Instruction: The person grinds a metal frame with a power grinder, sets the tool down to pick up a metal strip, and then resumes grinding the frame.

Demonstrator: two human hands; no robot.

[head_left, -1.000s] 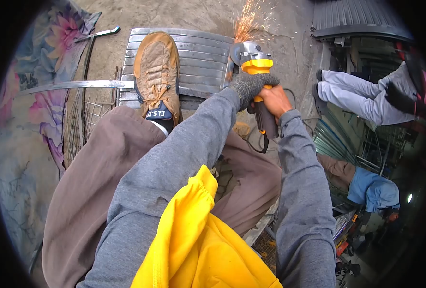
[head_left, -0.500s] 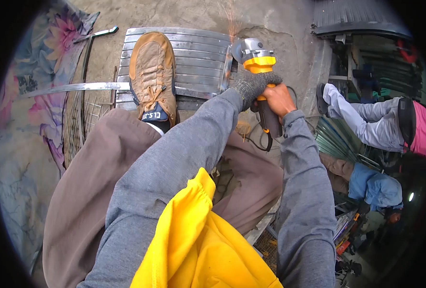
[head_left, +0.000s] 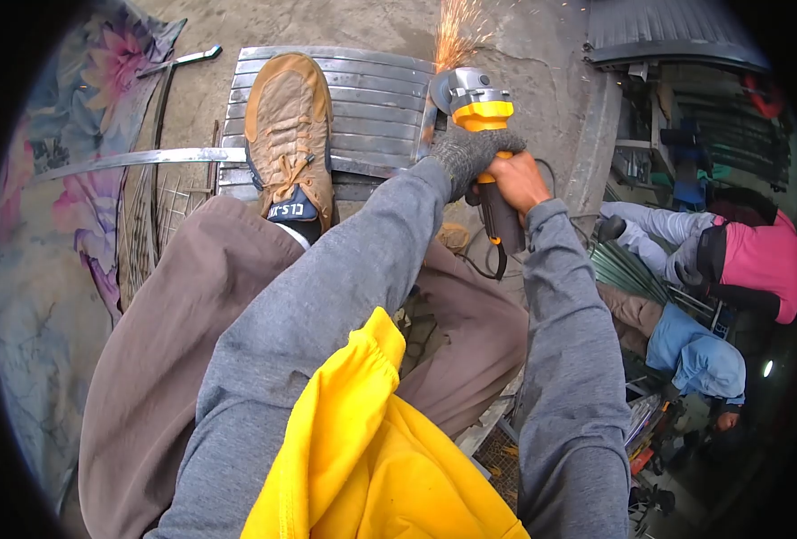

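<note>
One ribbed metal panel (head_left: 371,99) lies at twelve o'clock, my one shoe (head_left: 289,126) planted on it. One angle grinder (head_left: 482,115) bites its right edge at one o'clock, with my gloved left hand (head_left: 470,154) and bare right hand (head_left: 517,182) both clenched around it. Sparks (head_left: 457,31) fly.

1. the grinder (head_left: 477,103) disc is mostly tucked behind its guard (head_left: 459,83) and the gloved left hand (head_left: 470,153)
2. right hand (head_left: 513,180) covers most of the handle (head_left: 504,229)
3. person in pink (head_left: 757,260) and person in blue (head_left: 696,355) fade into the dark lens edge

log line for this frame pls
left hand: gloved, grips angle grinder | right hand: bare, on its handle | contact: edge of ribbed metal panel, sparks flying | shoe: on panel
</note>
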